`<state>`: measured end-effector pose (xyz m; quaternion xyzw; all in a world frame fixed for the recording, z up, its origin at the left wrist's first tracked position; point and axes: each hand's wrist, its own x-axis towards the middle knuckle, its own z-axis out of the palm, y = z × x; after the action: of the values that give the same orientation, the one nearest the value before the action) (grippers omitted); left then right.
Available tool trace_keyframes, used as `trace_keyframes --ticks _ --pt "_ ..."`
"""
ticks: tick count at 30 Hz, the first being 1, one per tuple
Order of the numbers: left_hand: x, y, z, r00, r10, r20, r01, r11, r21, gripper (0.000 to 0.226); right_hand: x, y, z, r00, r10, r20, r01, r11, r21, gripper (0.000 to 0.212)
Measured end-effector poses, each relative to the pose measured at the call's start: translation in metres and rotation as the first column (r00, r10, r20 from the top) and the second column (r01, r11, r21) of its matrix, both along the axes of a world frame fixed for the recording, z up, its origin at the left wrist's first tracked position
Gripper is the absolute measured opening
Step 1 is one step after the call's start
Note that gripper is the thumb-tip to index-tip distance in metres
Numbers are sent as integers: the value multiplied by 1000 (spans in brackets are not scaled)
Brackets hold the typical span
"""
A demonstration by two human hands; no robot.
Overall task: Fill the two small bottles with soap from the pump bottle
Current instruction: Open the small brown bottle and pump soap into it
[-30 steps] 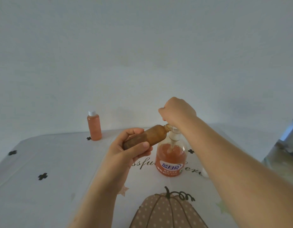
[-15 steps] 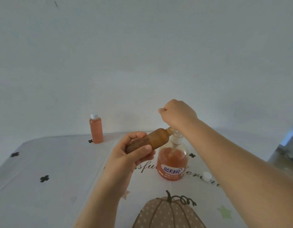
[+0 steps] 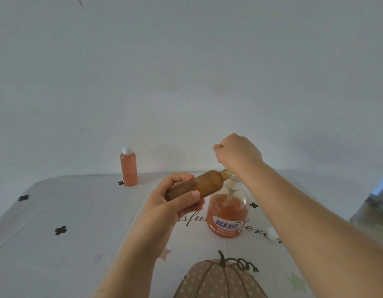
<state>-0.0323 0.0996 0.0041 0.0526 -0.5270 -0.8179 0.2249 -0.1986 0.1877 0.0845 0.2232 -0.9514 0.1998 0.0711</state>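
My left hand [image 3: 176, 203] grips a small bottle [image 3: 204, 184] filled with orange-brown soap, tilted almost flat, its open neck held against the nozzle of the pump bottle [image 3: 228, 214]. The pump bottle stands on the table, about half full of orange soap, with a blue label. My right hand [image 3: 238, 152] is curled over the pump head and hides it. A second small bottle [image 3: 129, 167], full of orange soap and closed with a white cap, stands upright at the table's far left.
A white cap [image 3: 272, 232] lies on the tablecloth [image 3: 68, 222] right of the pump bottle, partly behind my right forearm. The cloth shows black clovers and a pumpkin print [image 3: 218, 278]. A plain wall rises right behind the table. The table's right edge drops off near grey clutter.
The view has shifted slightly. Both hands and the bottles hold nearly the same positions against the pump.
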Motion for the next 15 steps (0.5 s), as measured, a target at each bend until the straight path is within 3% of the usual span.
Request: trace_keyframes --ticks 8,15 --pt "2 3 4 999 -15 -37 17 999 44 40 6 0 16 998 28 -57 -22 995 98 38" --pt "2 4 5 999 -14 -29 16 999 42 38 4 0 14 999 1 -43 2 998 57 37"
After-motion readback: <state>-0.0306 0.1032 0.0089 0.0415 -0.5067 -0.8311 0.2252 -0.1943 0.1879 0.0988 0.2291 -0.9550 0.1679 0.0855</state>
